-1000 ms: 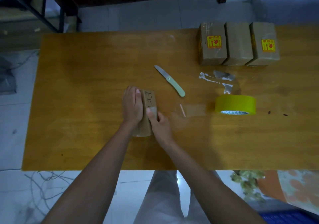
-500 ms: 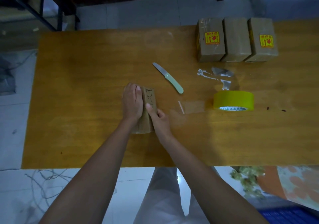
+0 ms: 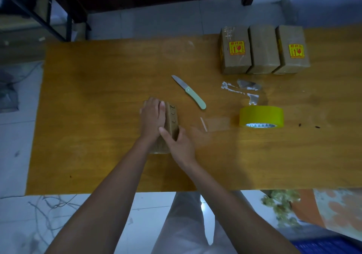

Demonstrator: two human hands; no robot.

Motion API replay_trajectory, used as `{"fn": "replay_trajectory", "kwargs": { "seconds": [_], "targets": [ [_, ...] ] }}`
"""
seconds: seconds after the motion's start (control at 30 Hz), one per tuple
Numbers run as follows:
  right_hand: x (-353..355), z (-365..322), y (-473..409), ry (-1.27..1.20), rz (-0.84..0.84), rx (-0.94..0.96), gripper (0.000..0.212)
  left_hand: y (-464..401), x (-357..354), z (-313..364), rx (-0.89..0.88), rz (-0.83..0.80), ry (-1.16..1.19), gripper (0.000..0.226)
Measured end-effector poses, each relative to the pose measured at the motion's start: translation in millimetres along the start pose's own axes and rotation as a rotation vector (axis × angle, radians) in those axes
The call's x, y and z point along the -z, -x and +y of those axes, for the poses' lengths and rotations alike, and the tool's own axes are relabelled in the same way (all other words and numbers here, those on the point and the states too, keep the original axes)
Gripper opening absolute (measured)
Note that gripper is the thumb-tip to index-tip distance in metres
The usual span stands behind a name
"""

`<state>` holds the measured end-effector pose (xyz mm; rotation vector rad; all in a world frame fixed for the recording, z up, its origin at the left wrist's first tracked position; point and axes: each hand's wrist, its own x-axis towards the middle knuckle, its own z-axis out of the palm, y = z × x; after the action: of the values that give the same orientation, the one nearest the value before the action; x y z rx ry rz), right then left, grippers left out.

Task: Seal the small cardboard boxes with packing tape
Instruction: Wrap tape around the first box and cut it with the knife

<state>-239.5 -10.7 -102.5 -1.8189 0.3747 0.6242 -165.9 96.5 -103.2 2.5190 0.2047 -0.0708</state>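
Note:
A small cardboard box (image 3: 172,118) with handwriting on its top lies lengthwise on the wooden table (image 3: 98,97), near the middle. My left hand (image 3: 151,116) lies flat on the box's top and left side, fingers straight and pressing down. My right hand (image 3: 181,146) holds the near right part of the box, thumb across the top and fingers curled against the right side. A yellow roll of packing tape (image 3: 261,114) stands to the right, with a clear strip (image 3: 215,123) pulled out along the table toward the box.
A green-handled knife (image 3: 189,91) lies open behind the box. Torn tape scraps (image 3: 242,91) lie behind the roll. Three taped boxes (image 3: 263,48) stand in a row at the back right. The table's near edge runs just below my forearms.
My right thumb has slid a little toward the near end of the box top. The left hand stays pressed on the box.

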Motion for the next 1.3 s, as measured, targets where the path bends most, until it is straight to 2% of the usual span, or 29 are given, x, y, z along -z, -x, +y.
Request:
{"fn": "replay_trajectory", "kwargs": {
  "seconds": [0.07,0.13,0.17,0.3,0.37,0.43,0.57,0.63,0.73,0.83,0.93,1.0,1.07,1.13,1.3],
  "targets": [
    [9,0,-1,-0.045,-0.006,0.034,0.077,-7,8,4,0.086,-0.138,0.094,0.03],
    [26,-6,-6,-0.056,0.038,0.069,0.057,-11,24,13,0.248,-0.199,0.434,0.032],
    [36,-12,-9,-0.067,0.062,0.071,0.05,-11,31,18,0.303,-0.169,0.558,0.037],
    [75,-50,-20,-0.194,0.087,0.087,0.044,9,33,56,0.42,-0.101,0.645,0.072],
    [91,-68,-19,-0.213,0.094,0.068,0.041,21,25,73,0.411,-0.095,0.697,0.061],
    [101,-78,-12,-0.172,0.144,0.078,0.04,24,19,89,0.404,-0.047,0.705,0.05],
    [111,-86,1,0.034,0.367,0.158,0.049,28,15,112,0.341,0.058,0.677,0.037],
    [114,-87,3,0.164,0.424,0.211,0.052,33,15,117,0.299,0.085,0.61,0.034],
    [118,-84,4,0.225,0.467,0.236,0.058,34,16,120,0.295,0.076,0.553,0.039],
    [122,-82,4,0.243,0.481,0.221,0.065,33,17,125,0.288,0.048,0.517,0.049],
    [125,-82,5,0.1,0.492,0.102,0.076,31,18,126,0.309,-0.022,0.561,0.061],
    [127,-84,4,0.107,0.459,0.1,0.082,28,19,126,0.346,-0.081,0.578,0.066],
    [128,-85,4,0.216,0.384,0.136,0.08,24,21,125,0.387,-0.108,0.535,0.066],
    [128,-86,6,0.223,0.335,0.142,0.078,21,22,121,0.407,-0.101,0.531,0.06],
    [127,-84,5,0.268,0.362,0.214,0.061,21,25,121,0.329,-0.093,0.577,0.051]
  ]
}}
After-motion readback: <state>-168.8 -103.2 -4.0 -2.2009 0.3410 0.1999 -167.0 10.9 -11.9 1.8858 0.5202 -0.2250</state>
